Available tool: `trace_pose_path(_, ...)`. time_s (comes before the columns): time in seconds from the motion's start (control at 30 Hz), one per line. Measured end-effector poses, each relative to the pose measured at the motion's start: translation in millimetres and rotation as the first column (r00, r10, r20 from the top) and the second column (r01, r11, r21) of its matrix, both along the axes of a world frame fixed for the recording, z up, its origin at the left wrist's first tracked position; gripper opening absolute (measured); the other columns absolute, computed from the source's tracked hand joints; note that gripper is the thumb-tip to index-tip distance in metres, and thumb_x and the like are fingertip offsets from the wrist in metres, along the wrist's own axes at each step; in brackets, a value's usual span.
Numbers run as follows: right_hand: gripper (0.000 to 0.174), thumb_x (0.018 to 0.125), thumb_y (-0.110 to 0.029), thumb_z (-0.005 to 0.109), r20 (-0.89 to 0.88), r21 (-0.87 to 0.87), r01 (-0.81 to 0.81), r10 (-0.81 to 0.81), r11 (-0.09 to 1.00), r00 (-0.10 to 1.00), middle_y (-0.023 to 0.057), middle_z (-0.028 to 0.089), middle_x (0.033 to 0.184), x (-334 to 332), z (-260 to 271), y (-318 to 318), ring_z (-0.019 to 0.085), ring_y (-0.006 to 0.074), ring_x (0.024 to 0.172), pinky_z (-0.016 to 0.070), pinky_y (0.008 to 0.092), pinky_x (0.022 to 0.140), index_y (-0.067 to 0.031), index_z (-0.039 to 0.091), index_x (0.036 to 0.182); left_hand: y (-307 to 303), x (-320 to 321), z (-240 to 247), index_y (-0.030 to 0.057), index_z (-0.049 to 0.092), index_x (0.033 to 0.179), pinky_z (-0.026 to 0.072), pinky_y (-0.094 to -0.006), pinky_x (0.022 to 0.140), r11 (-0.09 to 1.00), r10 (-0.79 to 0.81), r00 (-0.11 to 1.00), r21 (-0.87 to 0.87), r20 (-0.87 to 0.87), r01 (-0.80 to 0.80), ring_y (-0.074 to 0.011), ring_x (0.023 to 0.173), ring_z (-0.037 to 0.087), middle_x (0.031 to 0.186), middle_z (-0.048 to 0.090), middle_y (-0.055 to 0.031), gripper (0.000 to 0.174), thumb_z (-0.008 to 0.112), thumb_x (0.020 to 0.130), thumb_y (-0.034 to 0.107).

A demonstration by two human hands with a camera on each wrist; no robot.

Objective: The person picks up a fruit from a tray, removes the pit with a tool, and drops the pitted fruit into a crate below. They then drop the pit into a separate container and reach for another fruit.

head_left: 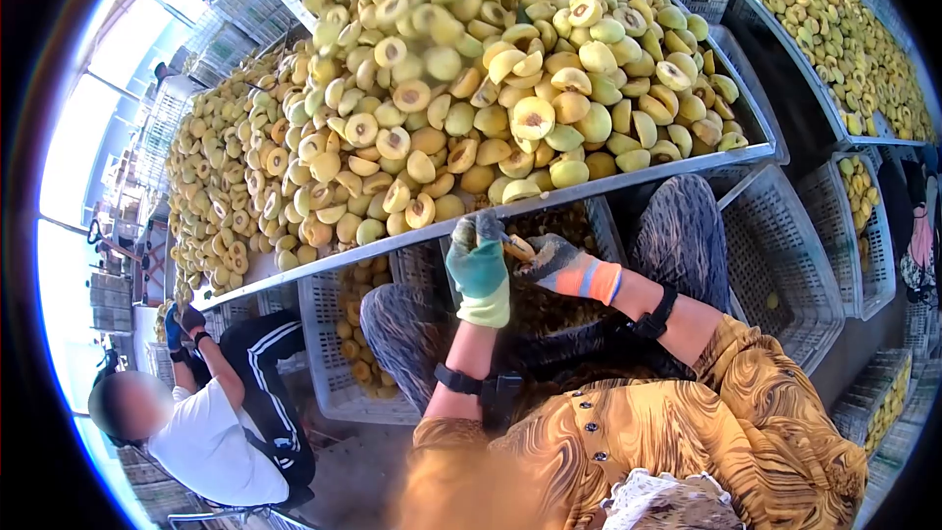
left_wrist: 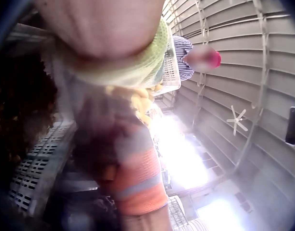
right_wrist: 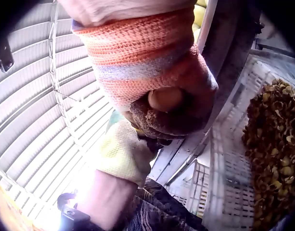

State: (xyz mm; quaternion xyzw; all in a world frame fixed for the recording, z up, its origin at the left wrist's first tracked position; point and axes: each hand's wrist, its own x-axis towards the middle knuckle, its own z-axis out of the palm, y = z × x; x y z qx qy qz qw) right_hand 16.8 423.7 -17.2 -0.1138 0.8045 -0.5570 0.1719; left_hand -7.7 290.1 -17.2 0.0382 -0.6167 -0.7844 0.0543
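Note:
Both hands meet at the near edge of a metal table [head_left: 422, 237] heaped with halved yellow-green stone fruit [head_left: 392, 143]. My left hand [head_left: 479, 270], in a green glove with dark fingers, has its fingers bent at the table edge; I cannot tell what they hold. Beside it my right hand [head_left: 569, 270], in an orange and grey glove, grips a tan handle [right_wrist: 165, 99] whose rounded end shows in the fist in the right wrist view. The handle's far end is hidden between the hands. In the left wrist view the right glove [left_wrist: 140, 183] is blurred.
Below the hands stands a crate of brown scraps [right_wrist: 277, 159]. Left of the knees is a crate of fruit [head_left: 358, 334]; to the right, a grey crate [head_left: 785, 265]. A person in a white shirt [head_left: 221, 447] sits at left. Another heaped table [head_left: 834, 34] stands far right.

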Motion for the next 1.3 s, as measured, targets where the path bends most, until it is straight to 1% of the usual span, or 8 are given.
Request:
trace_pose_path(0.13, 0.047, 0.086, -0.031, 0.058, -0.215, -0.181, -0.069, 0.029, 0.981, 0.976, 0.0197, 0.062, 0.107, -2.0, -38.7, -6.4, 0.059, 0.0338, 0.097, 0.0467, 0.0383, 0.084, -0.0088, 0.05, 0.127, -1.2, -2.0, -14.0, -0.0008, 0.064, 0.095, 0.0474, -0.0227, 0.073, 0.945, 0.062, 0.958, -0.292, -0.281, -0.147, -0.0077, 0.081, 0.057, 0.089, 0.062, -0.0017, 0.008, 0.061, 0.09, 0.005)
trace_pose_path(0.2, 0.046, 0.079, -0.017, 0.072, -0.038, -0.098, -0.076, 0.072, 0.992, 0.997, 0.009, 0.066, 0.103, -2.2, -28.3, -1.0, 0.056, 0.0085, 0.093, 0.0461, 0.0284, 0.084, -0.003, 0.058, 0.12, 0.5, -0.7, -6.0, -0.0008, 0.064, 0.093, 0.0464, -0.0219, 0.07, 0.913, 0.091, 0.95, -0.356, -0.3, -0.2, -0.0074, 0.077, 0.056, 0.088, 0.062, -0.0014, 0.01, 0.062, 0.09, 0.009)
trace_pose_path(0.23, 0.048, 0.082, -0.023, 0.068, -0.441, 0.083, -0.114, 0.139, 0.99, 0.887, 0.0159, 0.065, 0.099, -4.3, -22.8, -5.2, 0.06, 0.016, 0.087, 0.047, 0.0302, 0.08, -0.0043, 0.054, 0.124, 1.0, 3.1, -1.0, -0.0006, 0.065, 0.092, 0.0458, -0.0217, 0.068, 0.919, 0.096, 0.959, -0.347, -0.265, -0.188, -0.0072, 0.075, 0.055, 0.086, 0.062, -0.001, 0.011, 0.062, 0.09, 0.01)
trace_pose_path(0.37, 0.047, 0.086, -0.036, 0.056, -0.189, 0.197, -0.247, 0.284, 0.949, 0.94, 0.0194, 0.061, 0.11, -0.3, -1.8, 7.9, 0.058, 0.0363, 0.097, 0.0467, 0.04, 0.083, -0.0109, 0.049, 0.125, -1.4, 5.2, -5.2, 0.0005, 0.063, 0.087, 0.0416, -0.0213, 0.06, 0.942, 0.081, 0.972, -0.301, -0.22, -0.147, -0.006, 0.066, 0.049, 0.077, 0.057, 0.0019, 0.011, 0.064, 0.089, 0.011)
trace_pose_path(0.57, 0.041, 0.083, -0.036, 0.063, -0.114, -0.109, -0.157, 0.145, 0.982, 0.983, 0.0141, 0.055, 0.056, 9.8, 30.1, 8.9, 0.051, 0.02, 0.043, 0.043, 0.0345, 0.043, 0.004, 0.059, 0.089, 2.0, 13.4, 30.8, 0.0033, 0.058, 0.081, 0.0427, -0.0217, 0.059, 0.994, -0.106, 0.989, 0.006, -0.099, 0.107, -0.0054, 0.065, 0.049, 0.073, 0.055, 0.0029, 0.01, 0.062, 0.089, 0.007)
trace_pose_path(0.8, 0.063, 0.087, -0.034, 0.053, 0.2, 0.135, -0.298, 0.269, 0.945, 0.942, 0.0183, 0.061, 0.073, -0.2, 33.8, 12.0, 0.06, 0.0274, 0.056, 0.0489, 0.0374, 0.049, -0.0153, 0.028, 0.142, -5.4, -1.6, -3.5, 0.0023, 0.055, 0.087, 0.0482, -0.0275, 0.05, 0.836, -0.114, 0.862, -0.517, -0.494, -0.186, -0.0174, 0.051, 0.059, 0.069, 0.058, -0.0052, 0.008, 0.059, 0.091, 0.008)
trace_pose_path(1.0, 0.046, 0.087, -0.037, 0.057, -0.261, 0.071, -0.134, 0.148, 0.988, 0.954, 0.0247, 0.06, 0.079, -1.5, -30.0, 0.0, 0.055, 0.0345, 0.061, 0.0458, 0.0401, 0.061, -0.0114, 0.05, 0.125, 0.6, 2.0, -3.6, 0.0064, 0.054, 0.084, 0.048, -0.0307, 0.044, 0.987, -0.064, 0.995, -0.15, -0.075, 0.052, -0.0204, 0.045, 0.057, 0.064, 0.056, -0.0037, 0.009, 0.057, 0.092, 0.008)
trace_pose_path(1.3, 0.042, 0.082, -0.037, 0.059, 0.248, 0.12, -0.095, 0.062, 0.988, 0.967, 0.0253, 0.063, 0.089, 9.2, 43.5, 15.9, 0.055, 0.0337, 0.077, 0.0442, 0.0393, 0.075, -0.0062, 0.06, 0.11, 9.4, 5.6, 19.0, 0.0003, 0.06, 0.085, 0.0468, -0.0295, 0.043, 0.99, -0.102, 0.993, 0.108, 0.061, 0.095, -0.0139, 0.05, 0.053, 0.063, 0.054, -0.0042, 0.013, 0.056, 0.092, 0.011)
